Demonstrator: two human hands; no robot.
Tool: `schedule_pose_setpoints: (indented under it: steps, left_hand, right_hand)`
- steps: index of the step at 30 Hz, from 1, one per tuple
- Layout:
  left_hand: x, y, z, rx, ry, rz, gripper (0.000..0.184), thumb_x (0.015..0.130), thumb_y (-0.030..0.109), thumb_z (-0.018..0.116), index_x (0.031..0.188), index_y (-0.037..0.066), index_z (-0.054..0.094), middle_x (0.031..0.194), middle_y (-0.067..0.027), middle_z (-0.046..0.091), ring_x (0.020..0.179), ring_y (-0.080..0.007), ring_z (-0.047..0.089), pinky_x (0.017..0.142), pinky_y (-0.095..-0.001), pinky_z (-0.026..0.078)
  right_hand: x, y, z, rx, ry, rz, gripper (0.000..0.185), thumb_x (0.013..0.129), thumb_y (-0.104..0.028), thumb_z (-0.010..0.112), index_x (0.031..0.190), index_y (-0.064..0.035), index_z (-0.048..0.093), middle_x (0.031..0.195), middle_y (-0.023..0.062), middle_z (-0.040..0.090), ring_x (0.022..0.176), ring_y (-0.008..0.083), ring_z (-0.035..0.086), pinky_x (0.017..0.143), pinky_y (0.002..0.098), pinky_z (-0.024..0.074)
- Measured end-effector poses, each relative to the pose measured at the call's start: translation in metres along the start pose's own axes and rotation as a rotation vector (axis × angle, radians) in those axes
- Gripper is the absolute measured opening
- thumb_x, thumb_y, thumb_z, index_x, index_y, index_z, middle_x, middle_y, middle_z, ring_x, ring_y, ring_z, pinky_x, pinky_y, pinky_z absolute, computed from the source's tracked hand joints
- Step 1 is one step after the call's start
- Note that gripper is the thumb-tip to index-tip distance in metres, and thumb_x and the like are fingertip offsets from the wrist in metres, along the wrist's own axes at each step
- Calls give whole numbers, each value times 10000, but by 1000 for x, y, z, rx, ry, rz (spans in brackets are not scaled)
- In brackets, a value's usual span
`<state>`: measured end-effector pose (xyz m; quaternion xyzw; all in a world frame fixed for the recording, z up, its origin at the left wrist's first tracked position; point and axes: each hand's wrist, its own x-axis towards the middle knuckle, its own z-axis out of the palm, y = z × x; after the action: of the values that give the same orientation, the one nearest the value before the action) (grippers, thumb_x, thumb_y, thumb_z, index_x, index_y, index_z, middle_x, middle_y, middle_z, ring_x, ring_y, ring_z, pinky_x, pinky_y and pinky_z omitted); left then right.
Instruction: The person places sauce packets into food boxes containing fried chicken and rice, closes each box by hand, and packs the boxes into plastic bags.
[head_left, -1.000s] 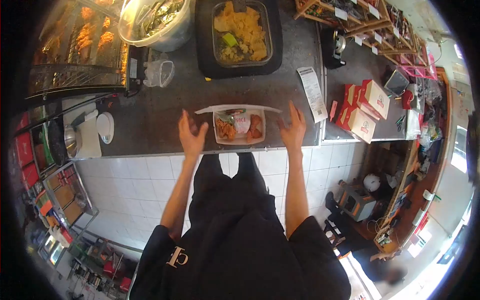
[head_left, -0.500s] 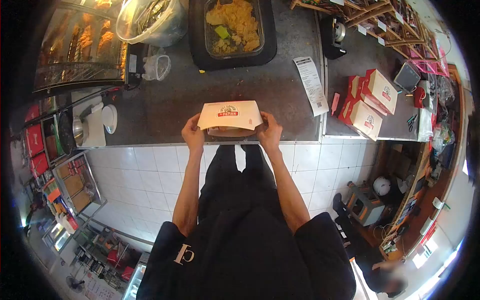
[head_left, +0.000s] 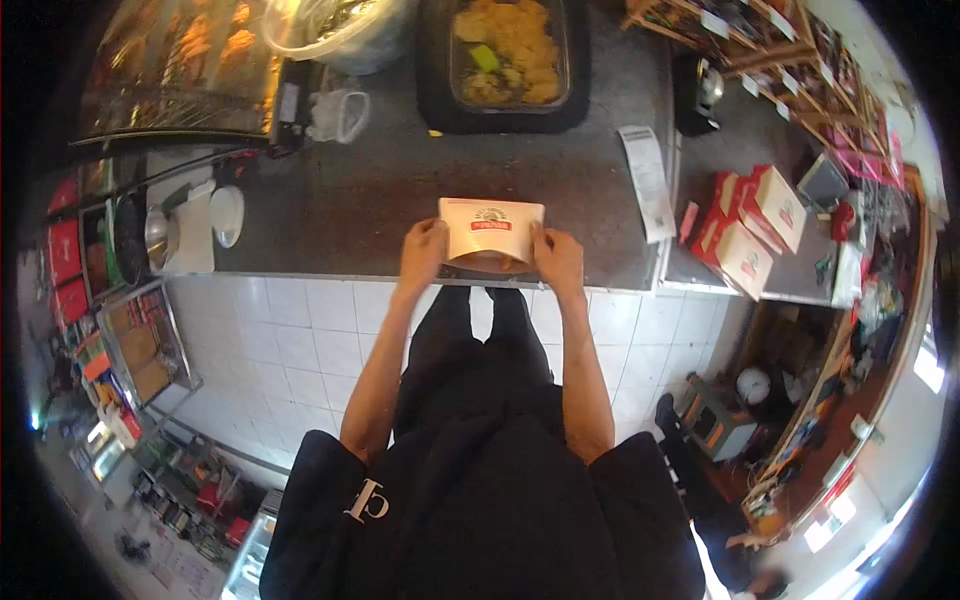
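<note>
A cream cardboard food box [head_left: 490,228] with a red printed logo sits near the front edge of the dark counter. Its near side has a curved opening, and a brownish bit shows inside, too small to name. My left hand [head_left: 424,250] grips the box's left side with bent fingers. On the opposite side, my right hand [head_left: 558,258] holds the right edge, thumb toward the top face. The fingers behind the box's sides are partly hidden.
Beyond the box stands a clear tray of fried food [head_left: 510,55] with green tongs [head_left: 484,58]. A paper receipt [head_left: 648,185] lies to the right, near several similar boxes [head_left: 745,255]. At the left are a white lid [head_left: 228,216] and a glass food cabinet [head_left: 180,80].
The view has shifted, so the counter items appear further right. The box's flared side edges are now drawn inward between my hands, and its front looks narrower.
</note>
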<state>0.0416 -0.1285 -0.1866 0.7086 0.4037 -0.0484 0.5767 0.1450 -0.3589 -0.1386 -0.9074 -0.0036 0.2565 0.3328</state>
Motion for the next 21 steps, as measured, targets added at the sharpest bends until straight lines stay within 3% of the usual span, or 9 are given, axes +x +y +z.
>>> schedule_pose_setpoints:
  steps: [2, 4, 5, 6, 7, 8, 10, 16, 21]
  left_hand:
    - [6, -40, 17, 729, 95, 553, 478, 972, 341, 571, 1124, -105, 648, 1005, -242, 700, 961, -387, 676, 884, -465, 528]
    - [-8, -65, 33, 439, 266, 227, 394, 976, 296, 548, 1123, -48, 670, 1146, -260, 659, 1098, -425, 611, 945, -565, 477]
    - [3, -83, 21, 934, 160, 632, 380, 989, 284, 514, 1181, -7, 666, 1229, -258, 625, 1141, -424, 586, 948, -545, 489]
    - [-3, -60, 25, 617, 23, 183, 404, 954, 248, 558, 1277, 18, 632, 1293, -235, 605, 1195, -412, 560, 994, -517, 481]
    - [-3, -59, 39, 422, 176, 244, 464, 930, 223, 584, 1355, 37, 588, 1348, -202, 592, 1242, -392, 538, 1027, -513, 466]
    - [-6, -34, 28, 623, 332, 618, 562, 931, 245, 594, 1444, 30, 507, 1407, -179, 561, 1266, -372, 534, 1041, -510, 450]
    - [-6, 6, 22, 612, 88, 633, 666, 977, 274, 547, 1558, 22, 343, 1586, -209, 385, 1455, -366, 380, 1174, -545, 324]
    - [14, -11, 18, 832, 22, 1002, 903, 951, 478, 573, 1598, -28, 197, 1704, -182, 95, 1590, -295, 36, 1255, -588, -28]
    - [26, 12, -24, 857, -448, 1019, 1245, 699, 626, 761, 1588, -45, 206, 1685, -245, 105, 1582, -344, 57, 1240, -624, -54]
  right_hand:
    - [7, 68, 69, -198, 410, -397, 291, 948, -284, 633, 899, -7, 707, 832, 198, 647, 795, 320, 633, 740, 447, 503]
    - [2, 89, 91, -281, 333, -236, 193, 954, -203, 627, 927, -32, 712, 835, 162, 666, 791, 317, 633, 705, 442, 503]
    - [5, 96, 87, -213, 317, -301, 253, 982, -228, 598, 941, -9, 718, 790, 180, 660, 749, 325, 630, 677, 456, 497]
    - [9, 102, 83, -145, 296, -366, 314, 1010, -253, 569, 955, 14, 725, 746, 198, 655, 707, 333, 627, 648, 469, 492]
    - [4, 72, 58, -320, 91, -128, 336, 1012, -264, 576, 1131, 21, 709, 969, 241, 698, 892, 368, 649, 780, 481, 514]
    - [25, 112, 69, -438, 377, -524, 453, 1025, -272, 563, 1386, 1, 579, 1312, 263, 609, 1184, 410, 571, 1013, 492, 463]
    - [9, 18, 36, -382, 225, -311, 562, 1065, -328, 482, 1551, -58, 399, 1572, 243, 380, 1428, 439, 366, 1185, 514, 313]
    - [15, 2, 49, -650, 48, -673, 574, 1093, -459, 313, 1588, -172, 360, 1671, 188, 215, 1535, 417, 201, 1190, 619, 247]
    - [15, 5, 10, -584, -240, -882, 1039, 703, -575, 783, 1578, -178, 388, 1636, 307, 188, 1496, 538, 187, 1169, 622, 280]
